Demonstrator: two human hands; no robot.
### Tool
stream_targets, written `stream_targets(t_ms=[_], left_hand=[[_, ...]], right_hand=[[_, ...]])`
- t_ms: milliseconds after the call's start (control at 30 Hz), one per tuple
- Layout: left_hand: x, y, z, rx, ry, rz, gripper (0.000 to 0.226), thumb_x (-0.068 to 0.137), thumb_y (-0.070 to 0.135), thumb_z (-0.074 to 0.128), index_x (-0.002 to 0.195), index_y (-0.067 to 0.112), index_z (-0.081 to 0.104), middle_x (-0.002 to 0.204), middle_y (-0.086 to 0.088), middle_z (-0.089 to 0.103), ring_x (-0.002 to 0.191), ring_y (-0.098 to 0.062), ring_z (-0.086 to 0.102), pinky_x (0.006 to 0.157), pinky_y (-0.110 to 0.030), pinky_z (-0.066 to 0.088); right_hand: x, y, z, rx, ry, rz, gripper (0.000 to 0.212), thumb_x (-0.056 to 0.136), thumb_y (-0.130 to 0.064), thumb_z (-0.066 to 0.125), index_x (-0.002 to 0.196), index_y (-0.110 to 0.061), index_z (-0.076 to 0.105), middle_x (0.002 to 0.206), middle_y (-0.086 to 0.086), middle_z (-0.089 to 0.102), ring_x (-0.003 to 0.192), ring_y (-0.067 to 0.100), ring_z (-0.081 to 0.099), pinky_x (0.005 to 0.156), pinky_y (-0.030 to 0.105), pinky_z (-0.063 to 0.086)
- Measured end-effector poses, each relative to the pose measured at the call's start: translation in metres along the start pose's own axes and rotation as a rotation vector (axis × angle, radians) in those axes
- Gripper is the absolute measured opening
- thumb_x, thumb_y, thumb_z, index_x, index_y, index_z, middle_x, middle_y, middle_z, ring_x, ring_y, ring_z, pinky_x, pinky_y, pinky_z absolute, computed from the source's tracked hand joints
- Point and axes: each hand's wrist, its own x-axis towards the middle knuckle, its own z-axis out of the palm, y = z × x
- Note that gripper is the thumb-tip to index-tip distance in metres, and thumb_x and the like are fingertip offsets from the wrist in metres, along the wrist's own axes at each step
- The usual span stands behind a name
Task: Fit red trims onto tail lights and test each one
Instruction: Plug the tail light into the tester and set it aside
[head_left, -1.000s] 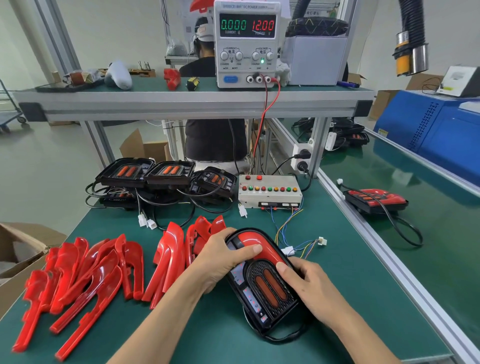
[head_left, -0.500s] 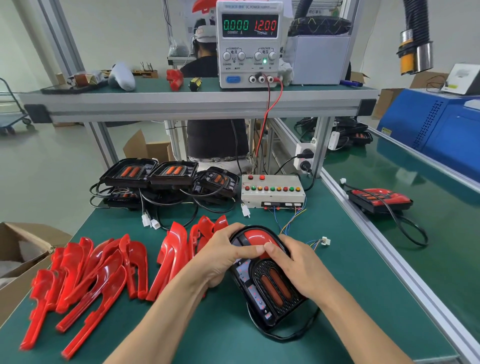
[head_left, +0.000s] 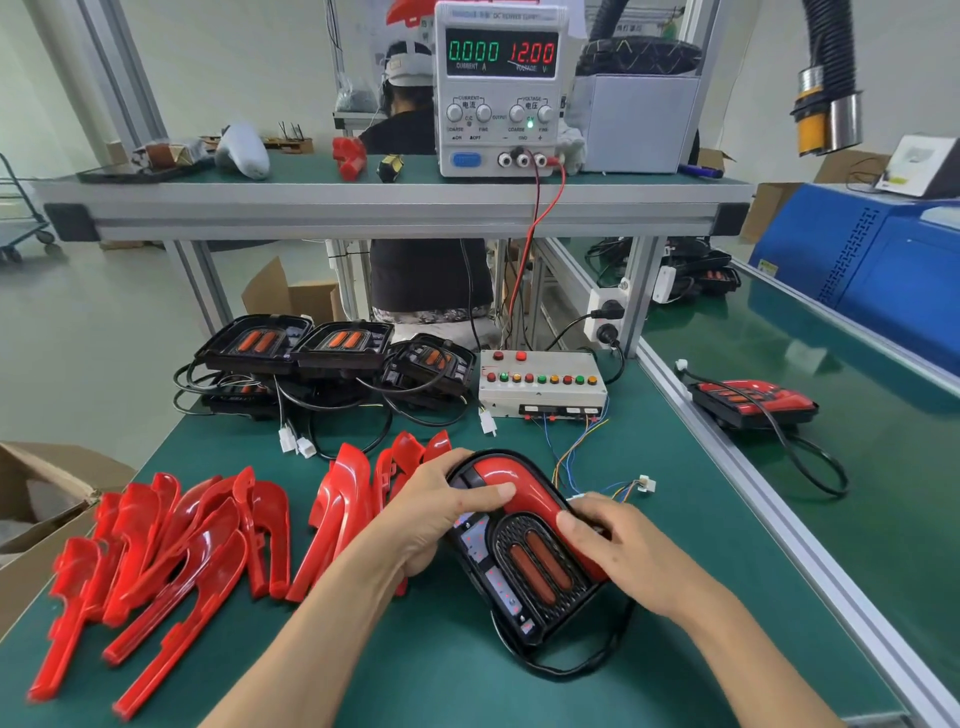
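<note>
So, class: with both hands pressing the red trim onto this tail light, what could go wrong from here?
1. The left hand and right hand press the red trim at separate spots; it may seat unevenly on the tail light.
2. The black cable loops under the light and could be pinched.
3. Loose trims lying beside the left forearm could get knocked.

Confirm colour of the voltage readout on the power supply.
Red digits, reading 12.00, beside green current digits; clearest in the head view.
</note>
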Motion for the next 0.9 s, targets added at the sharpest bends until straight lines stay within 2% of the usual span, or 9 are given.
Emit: stream_targets(t_ms=[167,267,333,433,533,700,767,833,900], left_hand=[[0.001,-0.005,-0.003,-0.014,-0.010,-0.053,0.054,0.061,0.017,0.090,0.110,0.007,0.070,0.103,-0.017,0.076,0.093,-0.031,0.074,0.093,-0.045,0.057],[0.001,-0.008,-0.004,-0.064,-0.003,-0.063,0.049,0.064,0.014,0.089,0.109,0.006,0.071,0.107,-0.021,0.075,0.094,-0.033,0.074,0.084,-0.041,0.059],[0.001,-0.007,-0.006,-0.084,0.000,-0.071,0.047,0.065,0.014,0.088,0.109,0.007,0.071,0.107,-0.021,0.075,0.095,-0.033,0.074,0.081,-0.039,0.060],[0.002,-0.009,-0.005,-0.100,0.016,-0.083,0.038,0.067,0.011,0.086,0.103,0.009,0.075,0.107,-0.021,0.075,0.092,-0.031,0.075,0.074,-0.036,0.060],[0.004,-0.012,-0.003,-0.117,0.038,-0.085,0.041,0.071,0.010,0.083,0.110,0.003,0.071,0.110,-0.023,0.074,0.091,-0.031,0.074,0.075,-0.036,0.061],[0.006,-0.011,0.000,-0.162,0.111,-0.142,0.038,0.068,0.010,0.085,0.102,0.005,0.069,0.103,-0.018,0.076,0.084,-0.028,0.075,0.072,-0.037,0.061],[0.008,-0.009,-0.002,-0.204,0.183,-0.188,0.056,0.068,0.008,0.087,0.118,0.005,0.062,0.111,-0.019,0.074,0.094,-0.032,0.075,0.080,-0.044,0.062],[0.009,-0.006,-0.002,-0.211,0.172,-0.225,0.075,0.069,0.010,0.088,0.135,-0.001,0.053,0.117,-0.023,0.071,0.108,-0.041,0.070,0.094,-0.054,0.057],[0.008,-0.004,0.000,-0.204,0.131,-0.228,0.077,0.066,0.013,0.088,0.133,-0.007,0.056,0.115,-0.025,0.072,0.106,-0.041,0.070,0.097,-0.056,0.055]], right_hand=[[-0.015,0.014,0.000,0.022,0.003,0.035,0.029,0.096,-0.057,0.055,0.107,-0.037,0.073,0.101,-0.010,0.067,0.096,0.012,0.065,0.092,0.033,0.050],[-0.019,0.012,-0.001,0.103,-0.034,0.065,0.032,0.098,-0.059,0.052,0.109,-0.035,0.071,0.089,-0.014,0.070,0.075,0.008,0.065,0.069,0.024,0.049],[-0.022,0.011,0.001,0.130,-0.054,0.073,0.036,0.097,-0.061,0.050,0.107,-0.032,0.069,0.082,-0.010,0.068,0.065,0.012,0.065,0.060,0.025,0.047],[-0.024,0.015,0.005,0.116,0.028,0.039,0.039,0.096,-0.062,0.052,0.097,-0.028,0.071,0.071,-0.007,0.066,0.056,0.015,0.062,0.059,0.028,0.050],[-0.023,0.015,0.010,0.124,0.096,0.036,0.049,0.092,-0.065,0.051,0.091,-0.021,0.071,0.064,-0.002,0.063,0.051,0.018,0.059,0.056,0.031,0.048],[-0.023,0.012,0.011,0.228,0.080,0.095,0.050,0.103,-0.057,0.043,0.082,-0.020,0.070,0.065,0.005,0.066,0.053,0.022,0.062,0.057,0.031,0.047],[-0.024,0.013,0.010,0.472,0.063,0.154,0.063,0.100,-0.057,0.040,0.083,-0.002,0.065,0.067,0.012,0.066,0.051,0.025,0.057,0.054,0.032,0.043],[-0.026,0.016,0.008,0.615,0.055,0.154,0.063,0.100,-0.055,0.041,0.083,0.000,0.065,0.072,0.019,0.064,0.052,0.025,0.052,0.055,0.034,0.038],[-0.028,0.018,0.008,0.604,0.060,0.119,0.059,0.100,-0.057,0.049,0.084,-0.003,0.066,0.074,0.017,0.064,0.055,0.023,0.050,0.057,0.035,0.036]])
